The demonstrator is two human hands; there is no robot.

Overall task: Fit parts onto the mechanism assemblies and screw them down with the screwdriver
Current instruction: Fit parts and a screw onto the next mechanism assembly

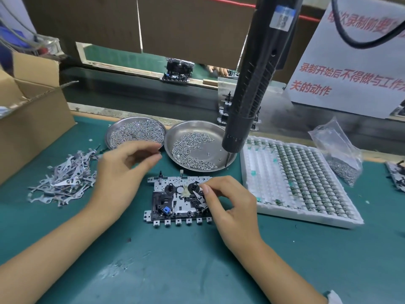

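Observation:
A mechanism assembly (166, 201), a metal plate with black parts and a blue square piece, lies on the green mat in front of me. My right hand (230, 200) pinches a thin metal lever (201, 197) and holds it on the assembly's right side. My left hand (122, 174) hovers left of the assembly with fingers loosely bent and nothing visible in it. A black electric screwdriver (252, 88) hangs above, its tip over the right screw dish (217, 130).
A second dish of screws (135, 132) stands behind my left hand. Loose metal levers (65, 181) are piled at left by a cardboard box (28, 119). A white foam tray of small parts (298, 181) and a screw bag (339, 154) lie right. A conveyor runs behind.

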